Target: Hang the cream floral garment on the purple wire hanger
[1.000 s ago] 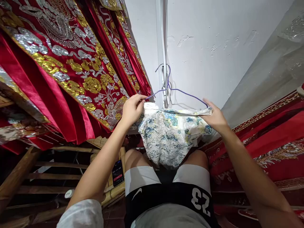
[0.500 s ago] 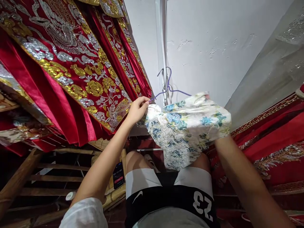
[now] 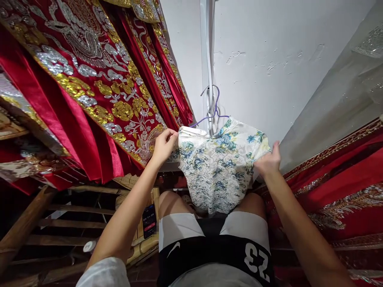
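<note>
A white short-sleeved shirt with a blue, green and yellow floral pattern hangs spread out before my knees. A purple wire hanger runs into its shoulders, and the hook sits up by a white vertical strip on the wall. My left hand is closed at the shirt's left shoulder, thumb and fingers pinching the fabric edge. At the other side, my right hand grips the end of the right sleeve, its thumb pointing up. The hanger's lower part is hidden inside the shirt.
Red cloth with gold and silver sequin embroidery hangs at the left. More red beaded fabric lies at the right beside a grey translucent sheet. A phone showing a timer rests on a bamboo seat by my left leg.
My right hand has come out from behind the shirt and lowered to the sleeve end. The shirt now lies flatter and wider. My left hand has shifted slightly left and down.
</note>
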`<state>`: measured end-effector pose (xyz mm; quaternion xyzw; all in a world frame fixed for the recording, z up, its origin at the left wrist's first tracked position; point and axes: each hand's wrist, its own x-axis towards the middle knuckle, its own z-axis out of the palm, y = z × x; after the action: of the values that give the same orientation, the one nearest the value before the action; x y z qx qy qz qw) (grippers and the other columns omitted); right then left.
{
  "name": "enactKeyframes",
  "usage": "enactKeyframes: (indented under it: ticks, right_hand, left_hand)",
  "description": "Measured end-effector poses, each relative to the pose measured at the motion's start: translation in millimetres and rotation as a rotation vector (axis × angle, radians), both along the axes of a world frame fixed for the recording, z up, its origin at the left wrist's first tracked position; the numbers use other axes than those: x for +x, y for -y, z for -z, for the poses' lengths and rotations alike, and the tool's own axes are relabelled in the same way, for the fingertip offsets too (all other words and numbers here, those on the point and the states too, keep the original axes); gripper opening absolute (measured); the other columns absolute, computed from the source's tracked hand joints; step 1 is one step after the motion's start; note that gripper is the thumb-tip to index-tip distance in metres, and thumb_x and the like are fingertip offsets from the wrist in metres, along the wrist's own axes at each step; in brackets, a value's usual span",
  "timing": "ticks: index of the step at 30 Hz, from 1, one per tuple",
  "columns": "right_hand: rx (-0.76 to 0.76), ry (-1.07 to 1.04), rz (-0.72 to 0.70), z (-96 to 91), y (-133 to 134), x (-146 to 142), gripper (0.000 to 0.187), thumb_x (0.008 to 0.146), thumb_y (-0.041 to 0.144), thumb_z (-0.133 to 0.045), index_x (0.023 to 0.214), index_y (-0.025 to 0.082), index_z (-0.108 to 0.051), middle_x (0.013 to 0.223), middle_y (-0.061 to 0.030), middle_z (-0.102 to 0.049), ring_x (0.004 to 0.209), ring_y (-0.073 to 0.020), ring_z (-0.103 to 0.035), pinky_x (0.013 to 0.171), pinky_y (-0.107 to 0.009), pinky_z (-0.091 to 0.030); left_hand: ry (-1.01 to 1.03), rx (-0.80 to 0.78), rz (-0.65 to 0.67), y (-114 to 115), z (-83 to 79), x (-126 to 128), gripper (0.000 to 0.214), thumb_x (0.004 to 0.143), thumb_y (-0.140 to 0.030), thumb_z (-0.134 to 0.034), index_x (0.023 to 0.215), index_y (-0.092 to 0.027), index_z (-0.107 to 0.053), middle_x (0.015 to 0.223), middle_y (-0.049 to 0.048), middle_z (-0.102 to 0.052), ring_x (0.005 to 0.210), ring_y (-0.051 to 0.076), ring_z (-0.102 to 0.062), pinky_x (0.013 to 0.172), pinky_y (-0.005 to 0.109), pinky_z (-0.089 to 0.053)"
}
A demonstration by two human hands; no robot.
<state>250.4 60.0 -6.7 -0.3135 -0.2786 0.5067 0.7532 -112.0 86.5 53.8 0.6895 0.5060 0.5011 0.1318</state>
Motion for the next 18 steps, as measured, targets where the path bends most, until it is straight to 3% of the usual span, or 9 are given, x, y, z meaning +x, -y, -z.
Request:
enactKeyframes:
  ticks: [3,7,10,12,15,16,18]
  right_hand:
    - [0.040,-0.088,-0.032,-18.2,-2.6,4.6,0.048,0.105,0.051,-0.037,0.113,0.019,-0.072,0.104,-0.0090,-0.077,0.115,-0.0241,-0.071,0.106,-0.045,-0.055]
    - [0.091,-0.015,0.016,-47.3,8.8,10.1,0.046,0.106,0.044,-0.034,0.113,0.019,-0.072,0.106,-0.0105,-0.077,0.114,-0.0246,-0.072,0.106,-0.044,-0.056]
    - [0.168,0.117,0.078,-54.0,32.3,12.8,0.046,0.104,0.050,-0.038,0.116,0.022,-0.073,0.114,-0.0114,-0.076,0.122,-0.0253,-0.068,0.104,-0.042,-0.056]
    - [0.171,0.198,0.094,-43.1,58.3,12.7,0.046,0.099,0.058,-0.045,0.116,0.025,-0.074,0.116,-0.0110,-0.076,0.126,-0.0266,-0.066,0.102,-0.043,-0.057]
    - [0.082,0.230,0.031,-9.3,106.2,7.0,0.044,0.085,0.068,-0.064,0.109,0.032,-0.076,0.112,-0.0078,-0.078,0.117,-0.0297,-0.070,0.095,-0.048,-0.060]
    - [0.081,0.240,-0.117,2.6,121.1,2.9,0.049,0.076,0.070,-0.073,0.109,0.033,-0.076,0.113,-0.0077,-0.078,0.113,-0.0313,-0.072,0.093,-0.049,-0.060]
    - [0.129,0.233,-0.559,21.2,144.3,-9.0,0.078,0.057,0.074,-0.084,0.124,0.033,-0.073,0.124,-0.0100,-0.076,0.114,-0.0345,-0.072,0.094,-0.049,-0.058]
  left_hand:
    - [-0.059,0.101,-0.015,1.9,-13.6,11.9,0.028,0.097,-0.043,-0.053,0.087,-0.021,-0.068,0.078,0.0022,-0.066,0.073,0.017,-0.056,0.067,0.032,-0.042]
    - [-0.261,0.227,-0.124,-3.4,-59.7,34.6,0.034,0.097,-0.051,-0.054,0.099,-0.022,-0.072,0.088,0.0047,-0.068,0.082,0.021,-0.058,0.076,0.035,-0.043]
    - [-0.402,0.296,-0.069,-11.1,-82.7,50.7,0.031,0.096,-0.049,-0.056,0.099,-0.020,-0.069,0.087,0.0071,-0.062,0.091,0.026,-0.056,0.087,0.040,-0.042]
    - [-0.451,0.305,-0.014,-15.8,-81.0,59.4,0.026,0.095,-0.045,-0.058,0.092,-0.020,-0.064,0.084,0.0075,-0.059,0.089,0.027,-0.054,0.087,0.041,-0.041]
    - [-0.406,0.288,0.037,-19.1,-55.0,69.1,0.020,0.096,-0.036,-0.056,0.083,-0.022,-0.056,0.084,0.0079,-0.059,0.088,0.026,-0.053,0.086,0.041,-0.042]
    - [-0.339,0.269,0.038,-18.5,-43.0,71.7,0.019,0.097,-0.033,-0.052,0.082,-0.022,-0.054,0.086,0.0083,-0.059,0.090,0.026,-0.053,0.087,0.042,-0.043]
    - [-0.186,0.196,0.043,-13.7,-19.0,75.9,0.022,0.102,-0.029,-0.043,0.087,-0.022,-0.057,0.094,0.0095,-0.062,0.096,0.026,-0.056,0.091,0.043,-0.045]
